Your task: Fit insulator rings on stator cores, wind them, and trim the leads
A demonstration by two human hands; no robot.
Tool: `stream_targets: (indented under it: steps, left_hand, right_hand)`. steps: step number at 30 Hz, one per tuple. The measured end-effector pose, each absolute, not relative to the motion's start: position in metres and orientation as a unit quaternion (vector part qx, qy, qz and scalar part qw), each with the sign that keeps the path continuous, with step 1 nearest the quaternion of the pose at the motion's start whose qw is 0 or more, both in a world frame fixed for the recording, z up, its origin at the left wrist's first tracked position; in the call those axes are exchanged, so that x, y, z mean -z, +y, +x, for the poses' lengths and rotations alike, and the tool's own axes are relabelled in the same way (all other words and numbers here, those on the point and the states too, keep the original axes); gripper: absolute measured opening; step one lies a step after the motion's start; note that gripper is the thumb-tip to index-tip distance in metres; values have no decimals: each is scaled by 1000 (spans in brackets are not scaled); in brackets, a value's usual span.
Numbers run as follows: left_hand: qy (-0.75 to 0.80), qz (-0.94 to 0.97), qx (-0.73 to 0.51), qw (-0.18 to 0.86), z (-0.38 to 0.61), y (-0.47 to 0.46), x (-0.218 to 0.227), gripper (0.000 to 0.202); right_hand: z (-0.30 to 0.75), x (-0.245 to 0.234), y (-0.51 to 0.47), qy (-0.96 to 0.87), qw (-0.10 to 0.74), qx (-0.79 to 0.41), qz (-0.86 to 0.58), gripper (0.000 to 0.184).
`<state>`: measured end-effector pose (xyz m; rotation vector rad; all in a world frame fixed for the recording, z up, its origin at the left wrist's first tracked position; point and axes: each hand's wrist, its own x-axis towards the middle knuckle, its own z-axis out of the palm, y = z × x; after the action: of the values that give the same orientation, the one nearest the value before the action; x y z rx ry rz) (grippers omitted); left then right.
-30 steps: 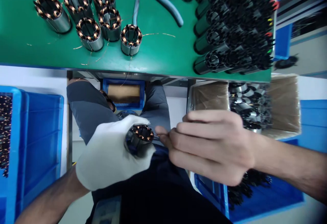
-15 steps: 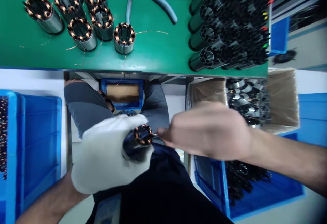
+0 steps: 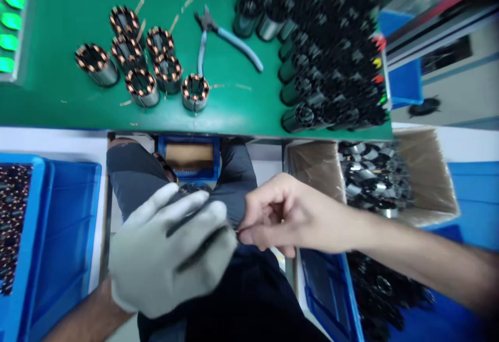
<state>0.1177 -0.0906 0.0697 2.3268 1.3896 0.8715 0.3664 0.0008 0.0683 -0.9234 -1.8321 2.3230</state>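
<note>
My left hand point(image 3: 171, 251), in a white glove, is closed with its back toward me over my lap. The motor stator it held a moment ago is almost wholly hidden behind the curled fingers. Bare, my right hand point(image 3: 280, 217) pinches thumb and forefinger close against the glove's fingertips. A thin copper wire ran from the stator to that pinch; now only a tiny reddish trace shows there. On the green bench point(image 3: 234, 110) stand several copper-wound stators point(image 3: 142, 87), some with loose wire ends. Blue-handled pliers point(image 3: 208, 25) lie open behind the nearest stator point(image 3: 195, 92).
Rows of black-topped stators point(image 3: 312, 71) fill the bench's right side. A lined carton point(image 3: 312, 168) of metal parts and a blue crate point(image 3: 331, 290) of black parts stand at right. Blue bins point(image 3: 74, 217) stand left. A green-lit box point(image 3: 17, 30) sits far left.
My left hand has turned over, so the stator's copper-wound end no longer shows. The right hand has come closer to the glove, its fingers now in clearer view. The camera view has shifted.
</note>
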Motion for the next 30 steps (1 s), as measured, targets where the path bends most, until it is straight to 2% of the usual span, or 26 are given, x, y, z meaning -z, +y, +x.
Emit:
stream_targets:
  steps: [3,5,8,10,12,14,17,19,26,28,30]
  left_hand:
    - [526,777,-310,155,114,-92,-64,24]
    - [571,722,-333,205,108,-94,-61,26]
    - [583,682,-360,255,95,-101,-56,23]
    - [576,680,-358,277,87,-105,-51,20]
    - [573,685,-350,281,83,-109,-45,21]
    - [572,692,-344,275,82,-111,-38,19]
    - [566,710,-333,253,77,-114,-28,17]
    - [564,717,-338,231,71,-116,-22,17]
    - [584,665,-410,220,48,-123,-33,21]
    - [603,650,-417,198,48,-121,-44,22]
    - [627,627,-423,184,51,-120,-53,23]
  right_hand:
    - [366,-75,-2,-879,220,-380,-188,41]
    - [367,-84,5,-934,246,-220,-138,43]
    - [366,-100,32,-932,197,-214,-217,20]
    - [357,-108,60,-918,176,-186,-303,15]
    - [339,-112,93,-906,146,-98,-384,21]
    - [313,-111,124,-886,68,-22,-458,30]
    - [271,-107,162,-849,-51,17,-526,40]
    - [250,-103,179,-837,-79,26,-541,42]
    - [241,-110,179,-831,-80,61,-547,44]
    - [255,-116,171,-844,-18,91,-528,41]
    - [275,-119,163,-857,98,103,-495,32]
